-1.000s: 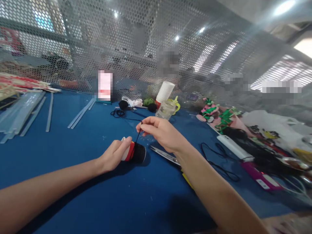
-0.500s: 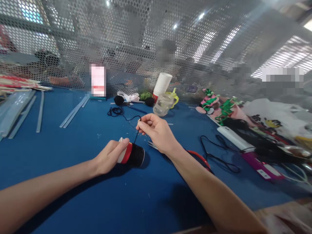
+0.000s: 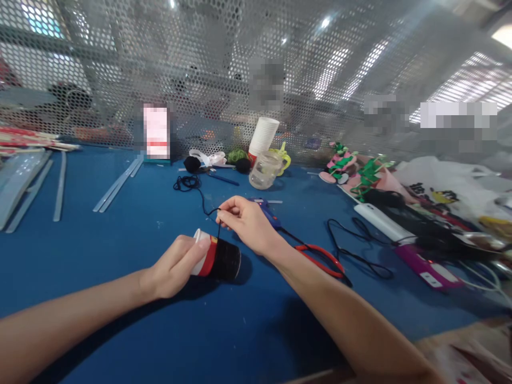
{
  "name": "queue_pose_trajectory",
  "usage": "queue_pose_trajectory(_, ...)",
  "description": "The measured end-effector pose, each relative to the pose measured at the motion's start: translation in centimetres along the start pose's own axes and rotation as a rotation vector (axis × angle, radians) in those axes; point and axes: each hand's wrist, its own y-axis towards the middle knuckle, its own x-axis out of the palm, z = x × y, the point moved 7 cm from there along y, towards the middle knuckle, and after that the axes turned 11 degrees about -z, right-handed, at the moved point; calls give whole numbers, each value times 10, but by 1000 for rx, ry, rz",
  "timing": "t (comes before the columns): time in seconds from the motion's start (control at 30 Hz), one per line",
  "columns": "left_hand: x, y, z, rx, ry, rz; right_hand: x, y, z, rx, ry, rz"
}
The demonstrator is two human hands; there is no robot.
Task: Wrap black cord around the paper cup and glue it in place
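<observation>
Black yarn (image 3: 219, 228) sits pinched in the right hand's (image 3: 246, 221) closed grip.

The left hand (image 3: 172, 266) hides part of the cup (image 3: 226, 261).

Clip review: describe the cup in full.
The cup looks like paper: white rim, red band with a small yellow patch, the base end wrapped in black yarn. Tipped sideways above or on the blue table, it is gripped near its rim by the left hand; a strand leads to the right hand.
</observation>
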Motion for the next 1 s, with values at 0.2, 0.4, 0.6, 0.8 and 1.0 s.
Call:
queue_pose_trajectory(0.2, -4, -3, 2, 65, 66, 63, 2, -1, 1, 36, -31, -7)
queue_pose_trajectory(0.4, -11, -11, -1, 139, 122, 210, -2, -1, -1, 0, -86, 7)
queue_pose_trajectory(0.6, -15, -17, -9, 84, 14, 308, 5, 0, 3, 35, -94, -42)
queue_pose_trajectory(0.8, -13, -12, -7, 22, -60, 227, 14, 0, 9, 97, -80, -126)
queue_pose_trajectory(1.0, -10, -7, -11, -134, -270, 128, 19, -1, 17, 119, -12, -183)
